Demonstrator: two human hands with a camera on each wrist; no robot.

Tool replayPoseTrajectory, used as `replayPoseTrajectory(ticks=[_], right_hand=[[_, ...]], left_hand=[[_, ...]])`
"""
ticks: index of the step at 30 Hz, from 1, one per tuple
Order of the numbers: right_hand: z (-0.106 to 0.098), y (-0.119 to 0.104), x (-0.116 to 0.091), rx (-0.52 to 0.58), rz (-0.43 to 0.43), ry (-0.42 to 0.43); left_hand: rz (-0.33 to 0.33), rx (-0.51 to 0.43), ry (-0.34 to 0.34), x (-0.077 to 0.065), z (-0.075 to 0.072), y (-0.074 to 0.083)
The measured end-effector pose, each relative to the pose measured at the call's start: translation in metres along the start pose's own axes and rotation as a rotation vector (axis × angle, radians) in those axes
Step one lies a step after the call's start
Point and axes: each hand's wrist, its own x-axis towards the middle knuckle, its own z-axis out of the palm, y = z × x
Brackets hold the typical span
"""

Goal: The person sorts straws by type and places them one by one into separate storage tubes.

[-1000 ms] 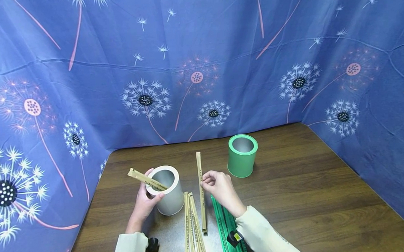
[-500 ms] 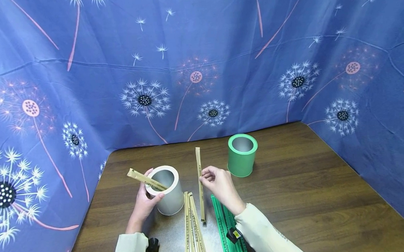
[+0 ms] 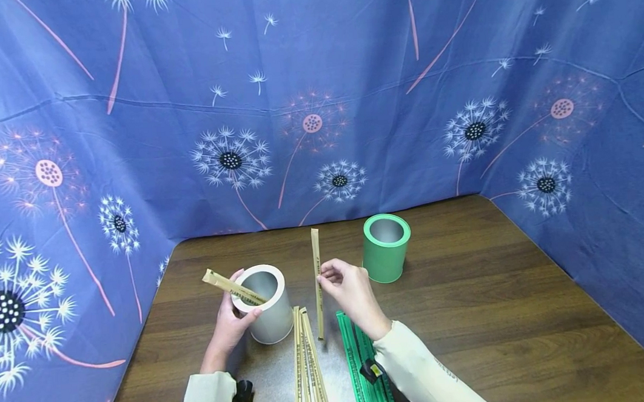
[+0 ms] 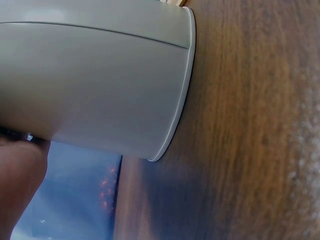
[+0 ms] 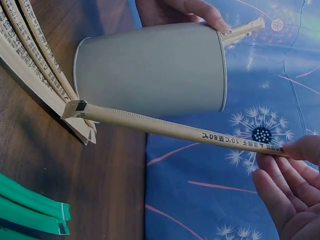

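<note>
My left hand (image 3: 231,327) holds the rim and side of a pale grey can (image 3: 272,324) with a white rim. Brown paper-wrapped straws (image 3: 222,283) lean out of this can toward the left; how many is unclear. Between thumb and fingertips, my right hand (image 3: 354,293) pinches another brown wrapped straw (image 3: 318,286). The right wrist view shows that pinched straw (image 5: 175,131) raised off the table, beside the can (image 5: 150,70) and apart from its opening. Only part of the left hand (image 4: 22,175) appears in the left wrist view, against the can's wall.
Several brown wrapped straws (image 3: 309,371) lie in front of the grey can. To their right is a bunch of green wrapped straws (image 3: 363,363), partly under my right forearm. A green can (image 3: 384,263) stands farther back. Patterned blue cloth (image 3: 314,55) borders the wooden table (image 3: 485,289).
My right hand has lifted the pinched straw up and slightly away from the straws on the table. My left hand and the grey can have stayed in place.
</note>
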Motion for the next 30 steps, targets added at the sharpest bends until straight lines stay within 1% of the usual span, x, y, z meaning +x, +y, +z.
replayPoseTrajectory(ticks=[7, 17, 21, 30], right_hand=[[-0.001, -0.002, 0.002, 0.009, -0.035, 0.025], [-0.001, -0.009, 0.006, 0.057, -0.069, 0.067], [-0.002, -0.012, 0.009, 0.071, -0.085, 0.080], [-0.004, -0.019, 0.015, 0.102, -0.158, 0.145]], left_hand=[[0.007, -0.012, -0.001, 0.000, 0.000, 0.000], [0.019, -0.036, -0.006, 0.000, 0.000, 0.000], [0.027, -0.031, -0.010, 0.001, 0.000, 0.000], [0.024, -0.034, -0.013, 0.000, 0.000, -0.001]])
